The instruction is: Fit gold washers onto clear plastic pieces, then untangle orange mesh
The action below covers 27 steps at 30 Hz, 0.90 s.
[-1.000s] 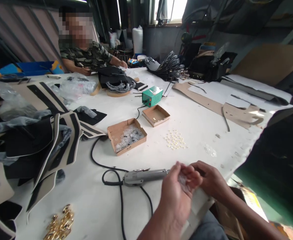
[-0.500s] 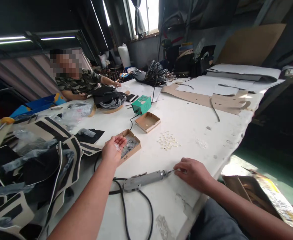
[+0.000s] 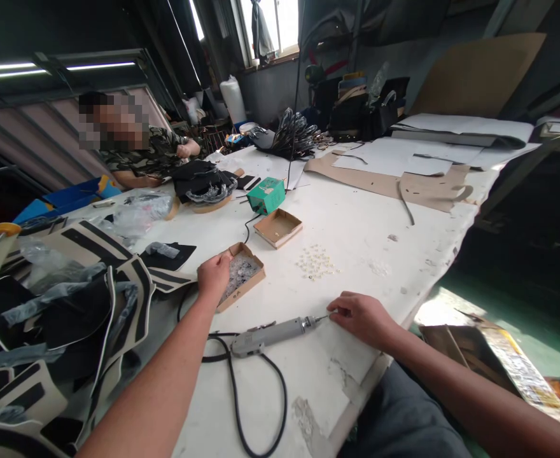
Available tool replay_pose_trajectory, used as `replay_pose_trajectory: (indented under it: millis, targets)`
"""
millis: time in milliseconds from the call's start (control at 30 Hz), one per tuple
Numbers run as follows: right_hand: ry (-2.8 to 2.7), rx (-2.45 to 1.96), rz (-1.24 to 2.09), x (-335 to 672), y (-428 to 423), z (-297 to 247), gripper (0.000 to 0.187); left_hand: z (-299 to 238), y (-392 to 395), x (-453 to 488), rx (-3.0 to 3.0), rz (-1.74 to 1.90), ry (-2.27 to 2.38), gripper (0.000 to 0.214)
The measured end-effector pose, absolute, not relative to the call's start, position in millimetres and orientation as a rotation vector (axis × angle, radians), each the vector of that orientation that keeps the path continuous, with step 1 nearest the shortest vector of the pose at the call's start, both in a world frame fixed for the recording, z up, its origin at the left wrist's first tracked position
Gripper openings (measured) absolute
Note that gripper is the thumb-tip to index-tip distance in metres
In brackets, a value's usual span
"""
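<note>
My left hand (image 3: 214, 277) is closed, fingers curled, over the left edge of a small cardboard box (image 3: 249, 289). That box is filled with small clear and dark pieces (image 3: 242, 272). What lies inside the curled fingers is hidden. On the white table rests a grey electric screwdriver (image 3: 273, 336) with a black cord (image 3: 236, 407), its bit pointing right. My right hand (image 3: 363, 318) pinches at the tip of that bit with thumb and fingertips; a small part there cannot be made out. Beyond it lie scattered small clear-yellowish pieces (image 3: 315, 262) and a heap of clear bits (image 3: 379, 267).
A shallow cardboard tray (image 3: 278, 228) sits before a green power box (image 3: 266, 194). Striped beige-and-black panels (image 3: 103, 245) pile up on the left. Across the table sits a co-worker (image 3: 141, 152) near black bags (image 3: 203, 181). Brown board strips (image 3: 380, 181) lie toward the back right.
My left hand, palm up with small clear pieces in it before, has turned over and closed at the box edge. My right hand stays at the bit. The co-worker's hand has lifted off the table.
</note>
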State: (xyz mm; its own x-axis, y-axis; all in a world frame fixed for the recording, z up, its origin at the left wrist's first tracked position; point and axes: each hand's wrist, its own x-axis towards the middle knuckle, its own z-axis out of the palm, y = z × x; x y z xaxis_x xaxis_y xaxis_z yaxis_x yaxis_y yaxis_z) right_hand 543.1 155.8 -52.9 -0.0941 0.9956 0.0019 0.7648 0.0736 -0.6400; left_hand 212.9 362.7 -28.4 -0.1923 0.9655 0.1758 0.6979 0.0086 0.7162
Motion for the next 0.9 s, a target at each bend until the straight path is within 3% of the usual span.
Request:
replay_pose_trajectory:
  millis: [267,400,533,733,900]
  targets:
    - [-1.951,-1.813,0.713,542,159,-43,0.01,-20,343,211,1.778,1.143,1.821,0.023]
    - [-1.903,-1.749,0.822,549,169,-29,0.013,-24,344,209,1.637,1.289,1.713,0.031]
    - [-1.886,-1.692,0.678,549,201,-13,0.02,-15,325,224,1.538,1.41,1.572,0.045]
    - [-2.001,-1.745,0.615,535,258,-15,0.017,21,202,270,1.301,1.497,1.291,0.044]
    - [-2.072,-1.864,0.627,527,269,-29,0.013,10,93,289,1.154,1.453,1.431,0.024]
